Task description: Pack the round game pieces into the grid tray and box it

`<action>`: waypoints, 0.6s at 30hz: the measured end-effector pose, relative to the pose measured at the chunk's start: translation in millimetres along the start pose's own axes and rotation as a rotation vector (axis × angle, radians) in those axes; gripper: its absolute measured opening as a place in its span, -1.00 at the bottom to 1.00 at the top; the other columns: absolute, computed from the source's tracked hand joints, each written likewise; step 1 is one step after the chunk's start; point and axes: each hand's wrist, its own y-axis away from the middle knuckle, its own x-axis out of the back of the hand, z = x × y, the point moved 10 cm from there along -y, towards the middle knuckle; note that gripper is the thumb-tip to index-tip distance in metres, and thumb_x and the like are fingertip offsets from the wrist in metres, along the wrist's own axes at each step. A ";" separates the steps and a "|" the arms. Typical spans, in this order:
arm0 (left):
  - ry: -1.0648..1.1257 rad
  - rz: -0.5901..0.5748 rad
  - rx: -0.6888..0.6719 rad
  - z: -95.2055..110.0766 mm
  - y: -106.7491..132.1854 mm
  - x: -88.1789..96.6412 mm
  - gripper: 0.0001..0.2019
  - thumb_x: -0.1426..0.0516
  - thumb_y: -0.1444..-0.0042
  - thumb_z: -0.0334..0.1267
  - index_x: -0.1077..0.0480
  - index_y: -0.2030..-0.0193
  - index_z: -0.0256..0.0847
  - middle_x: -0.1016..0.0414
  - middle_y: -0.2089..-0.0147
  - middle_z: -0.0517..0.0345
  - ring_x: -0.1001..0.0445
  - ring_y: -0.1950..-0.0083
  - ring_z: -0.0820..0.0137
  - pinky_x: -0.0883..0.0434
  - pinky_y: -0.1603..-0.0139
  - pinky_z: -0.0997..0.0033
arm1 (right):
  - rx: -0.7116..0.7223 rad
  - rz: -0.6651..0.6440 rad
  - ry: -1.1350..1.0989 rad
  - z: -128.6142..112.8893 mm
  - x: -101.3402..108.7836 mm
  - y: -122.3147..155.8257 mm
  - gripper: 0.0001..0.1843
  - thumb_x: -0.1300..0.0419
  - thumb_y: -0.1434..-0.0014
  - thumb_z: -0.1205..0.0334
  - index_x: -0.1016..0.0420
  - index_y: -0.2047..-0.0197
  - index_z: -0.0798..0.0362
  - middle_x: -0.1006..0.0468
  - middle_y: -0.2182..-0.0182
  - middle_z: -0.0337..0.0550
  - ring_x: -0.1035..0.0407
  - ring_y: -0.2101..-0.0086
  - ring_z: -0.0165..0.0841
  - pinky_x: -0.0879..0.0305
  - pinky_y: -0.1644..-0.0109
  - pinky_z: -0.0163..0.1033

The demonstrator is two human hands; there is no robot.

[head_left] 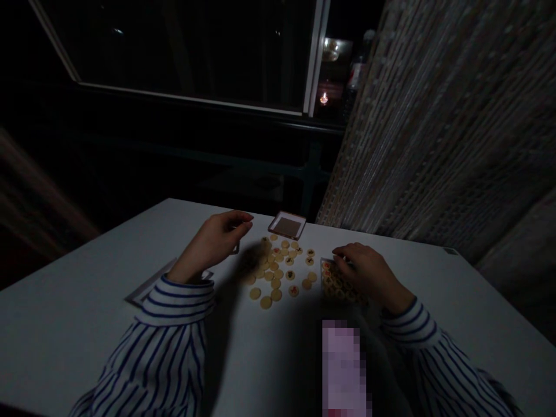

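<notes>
Round wooden Chinese chess pieces [275, 266] lie loose in the middle of the white table, some with their marked faces up and others showing plain. To the left of this pile, my left hand [217, 238] hovers with a gap between thumb and fingers, and I see nothing in it. My right hand [369, 272] reaches over a shallow tray [322, 265] at the right, which holds rows of chess pieces [332, 284]. Its fingers are stretched out and the thumb sits apart below them; no piece shows in the grip. The hand hides part of the tray.
A small square box or lid [287, 225] lies at the table's far edge [204, 204]. Under my left forearm is a flat, pale-framed thing [145, 289], partly hidden. A blurred-out pink patch [343, 370] is at the near side. A bead curtain [417, 116] hangs at the right.
</notes>
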 end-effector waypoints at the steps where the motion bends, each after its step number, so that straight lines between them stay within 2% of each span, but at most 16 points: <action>1: 0.000 0.004 0.005 -6.1 2.5 1.9 -0.63 -0.05 0.00 -0.06 -0.40 0.14 -0.26 -0.50 0.16 0.05 -0.48 0.24 0.32 -0.42 0.31 0.41 | 0.010 -0.009 0.000 -3.4 -1.0 -1.9 -0.72 0.04 -0.20 0.22 -0.45 0.15 0.07 -0.53 0.26 -0.11 -0.36 0.22 -0.29 -0.20 0.12 -0.20; 5: -0.017 0.062 0.020 -30.0 11.5 8.8 -0.62 -0.02 -0.02 -0.06 -0.41 0.14 -0.27 -0.52 0.20 0.06 -0.47 0.19 0.31 -0.40 0.18 0.37 | 0.041 -0.040 -0.008 -16.6 -3.0 -8.8 -0.71 0.02 -0.19 0.20 -0.44 0.13 0.08 -0.53 0.24 -0.10 -0.35 0.19 -0.28 -0.19 0.10 -0.19; 8: -0.022 0.104 -0.002 -43.2 14.8 7.2 -0.63 -0.01 -0.03 -0.09 -0.42 0.15 -0.29 -0.51 0.15 0.02 -0.45 0.14 0.31 -0.36 0.07 0.36 | 0.060 -0.049 -0.026 -25.5 -1.9 -13.0 -0.72 0.01 -0.18 0.21 -0.45 0.14 0.08 -0.52 0.23 -0.09 -0.35 0.18 -0.29 -0.19 0.08 -0.19; 11: -0.012 0.089 0.007 -59.3 15.7 -3.4 -0.62 0.01 -0.05 -0.08 -0.41 0.11 -0.28 -0.51 0.18 0.03 -0.47 0.18 0.31 -0.37 0.10 0.33 | 0.087 -0.062 -0.047 -33.5 -2.1 -16.4 -0.73 0.00 -0.17 0.22 -0.44 0.14 0.07 -0.51 0.20 -0.10 -0.34 0.17 -0.29 -0.19 0.06 -0.19; 18: 0.018 0.045 0.024 -86.8 24.2 -31.3 -0.64 0.06 -0.10 -0.11 -0.40 0.11 -0.27 -0.50 0.10 0.04 -0.44 0.07 0.32 -0.34 0.02 0.35 | 0.145 -0.144 -0.034 -51.1 -16.7 -26.8 -0.72 0.01 -0.18 0.21 -0.43 0.13 0.08 -0.49 0.18 -0.08 -0.32 0.14 -0.30 -0.16 0.04 -0.19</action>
